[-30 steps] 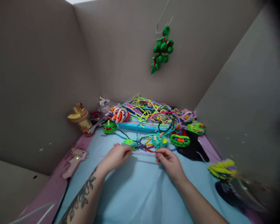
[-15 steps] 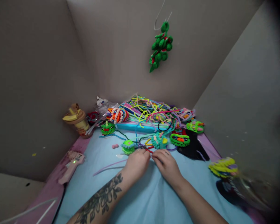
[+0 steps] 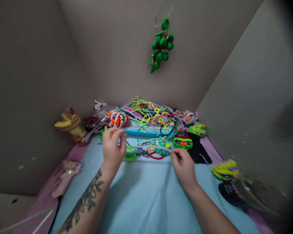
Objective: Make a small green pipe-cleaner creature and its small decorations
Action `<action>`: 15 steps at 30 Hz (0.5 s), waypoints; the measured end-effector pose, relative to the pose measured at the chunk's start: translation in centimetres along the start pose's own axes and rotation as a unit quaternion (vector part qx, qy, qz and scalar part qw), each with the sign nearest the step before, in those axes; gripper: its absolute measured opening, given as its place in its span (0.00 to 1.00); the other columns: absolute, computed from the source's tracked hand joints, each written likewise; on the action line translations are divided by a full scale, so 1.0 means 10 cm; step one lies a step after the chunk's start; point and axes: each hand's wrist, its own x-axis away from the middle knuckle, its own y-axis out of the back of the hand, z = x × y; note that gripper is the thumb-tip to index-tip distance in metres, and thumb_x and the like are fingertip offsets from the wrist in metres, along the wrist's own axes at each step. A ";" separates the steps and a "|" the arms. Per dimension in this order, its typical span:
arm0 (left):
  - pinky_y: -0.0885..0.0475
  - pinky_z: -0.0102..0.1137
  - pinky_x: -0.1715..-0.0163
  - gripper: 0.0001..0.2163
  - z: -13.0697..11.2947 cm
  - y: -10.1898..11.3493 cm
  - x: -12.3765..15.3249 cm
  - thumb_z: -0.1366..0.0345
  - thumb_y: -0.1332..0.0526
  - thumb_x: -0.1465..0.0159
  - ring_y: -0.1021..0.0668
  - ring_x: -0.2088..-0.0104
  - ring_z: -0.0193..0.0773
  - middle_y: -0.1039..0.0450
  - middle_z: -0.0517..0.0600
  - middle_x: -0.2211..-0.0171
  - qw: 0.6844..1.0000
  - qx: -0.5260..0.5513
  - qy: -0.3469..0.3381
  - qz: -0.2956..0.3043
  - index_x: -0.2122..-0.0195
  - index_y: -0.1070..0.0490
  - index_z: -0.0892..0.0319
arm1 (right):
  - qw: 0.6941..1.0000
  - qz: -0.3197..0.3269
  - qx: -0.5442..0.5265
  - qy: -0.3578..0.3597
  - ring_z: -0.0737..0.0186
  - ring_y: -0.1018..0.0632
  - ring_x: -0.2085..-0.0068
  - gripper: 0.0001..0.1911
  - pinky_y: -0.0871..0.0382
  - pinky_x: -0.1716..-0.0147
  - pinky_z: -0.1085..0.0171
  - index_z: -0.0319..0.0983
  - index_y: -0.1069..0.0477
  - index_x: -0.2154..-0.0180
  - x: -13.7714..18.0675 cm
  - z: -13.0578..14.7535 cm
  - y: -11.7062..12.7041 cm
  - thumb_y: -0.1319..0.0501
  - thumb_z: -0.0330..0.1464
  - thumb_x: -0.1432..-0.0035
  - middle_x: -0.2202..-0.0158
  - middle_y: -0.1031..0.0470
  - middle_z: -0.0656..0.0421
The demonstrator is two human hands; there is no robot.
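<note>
My left hand point(image 3: 113, 148) is raised over the light blue cloth point(image 3: 146, 198) with its fingers pinched on one end of a pale pink pipe cleaner point(image 3: 148, 148). My right hand point(image 3: 184, 165) pinches the other end, low near the cloth. The pipe cleaner stretches between them, slanting down to the right. Just behind it lie small fuzzy craft figures: a green and blue one point(image 3: 130, 154), a teal one point(image 3: 161, 146) and a green one with an orange mouth point(image 3: 182, 143).
A tangled heap of coloured pipe cleaners point(image 3: 151, 117) fills the back of the table. A brown and yellow figure point(image 3: 69, 125) stands at the left, a pink glue gun point(image 3: 65, 177) lies near the left edge, and a green ornament point(image 3: 161, 45) hangs on the wall. Grey panels enclose the space.
My hands were together at the cloth's middle; now the left has lifted up and to the left, the right moved slightly right, drawing the pale pink pipe cleaner out straight between them.
</note>
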 end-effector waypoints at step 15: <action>0.32 0.35 0.60 0.11 0.41 -1.04 -0.46 0.70 0.47 0.41 0.24 0.67 0.44 0.25 0.60 0.71 0.877 -0.103 -0.080 0.463 0.69 0.25 0.65 | 0.960 -0.067 -0.210 -0.173 0.65 0.32 0.72 0.12 0.38 0.72 0.66 0.38 0.32 0.71 -0.18 -0.15 0.08 0.37 0.41 0.50 0.75 0.33 0.61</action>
